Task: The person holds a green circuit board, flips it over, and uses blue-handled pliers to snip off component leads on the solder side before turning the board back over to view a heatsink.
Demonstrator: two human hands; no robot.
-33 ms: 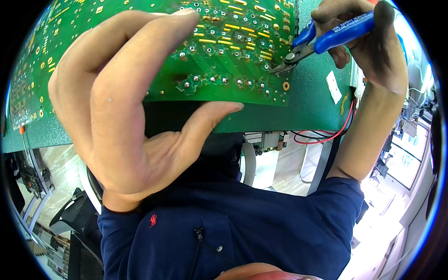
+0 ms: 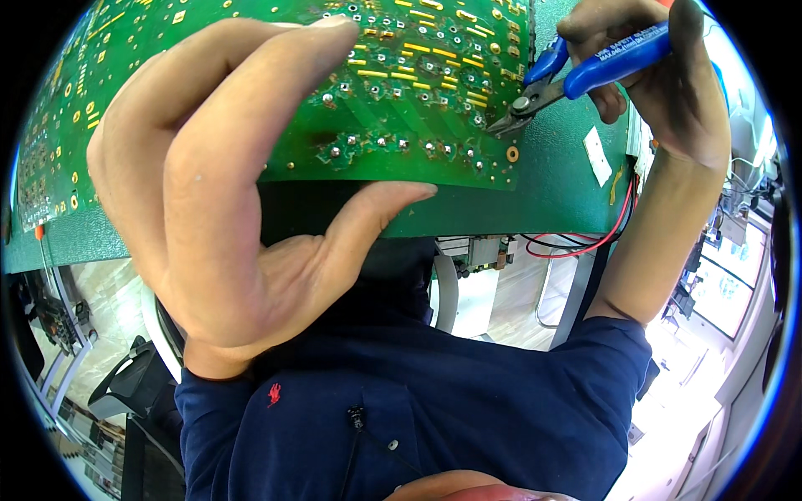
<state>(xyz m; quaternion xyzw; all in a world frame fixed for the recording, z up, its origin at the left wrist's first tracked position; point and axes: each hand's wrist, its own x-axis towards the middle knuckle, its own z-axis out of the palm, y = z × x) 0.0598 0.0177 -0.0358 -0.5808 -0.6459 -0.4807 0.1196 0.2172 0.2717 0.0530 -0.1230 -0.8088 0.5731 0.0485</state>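
Note:
A large green circuit board (image 2: 401, 125) lies with its solder joints and gold pads facing up. My left hand (image 2: 213, 184) arches over its near edge, fingers bent with the fingertips at the board's face. Its thumb is spread apart, the tip close to the near edge; nothing shows between thumb and fingers. In my right hand (image 2: 672, 108) is a pair of blue-handled flush cutters (image 2: 610, 68), held by the grips. Their jaws point left and down over the board's right near corner, close to a row of solder joints. Whether the tips touch a joint, I cannot tell.
Under the board is a green mat (image 2: 555, 175) on the bench. A small white strip (image 2: 596, 156) lies on it at the right, near red and black wires (image 2: 585, 248) hanging at the bench edge. An orange-tipped tool (image 2: 39, 232) is at the left edge.
The cutters have shifted very slightly right, their jaw tips with them. My left hand and the board look the same.

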